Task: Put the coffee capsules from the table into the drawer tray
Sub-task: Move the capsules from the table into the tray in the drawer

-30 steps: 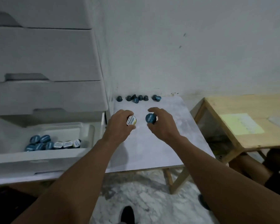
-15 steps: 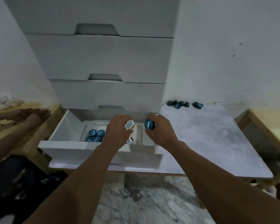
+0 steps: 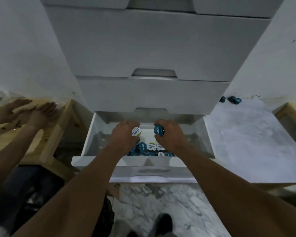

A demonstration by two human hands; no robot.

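Left hand [image 3: 125, 134] grasps a white-lidded capsule [image 3: 136, 131] and right hand [image 3: 169, 134] a blue capsule [image 3: 158, 130], fingers [image 3: 132, 124] curled round each, above the open drawer [image 3: 92, 134]. Judged light, rigid and smooth, with dentable lids: hold by the sides. Spare capsules [image 3: 232, 100] lie on the counter [image 3: 246, 134].

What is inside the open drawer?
Blue and white-lidded coffee capsules lie heaped there. The left hand, gripping a white-lidded capsule, and right hand, gripping a blue capsule, hide some.

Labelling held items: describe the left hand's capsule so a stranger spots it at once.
Find the open bottom drawer of the white cabinet. Above it, the left hand grips a capsule. Its lid is white and yellow; the right hand holds a blue-lidded capsule.
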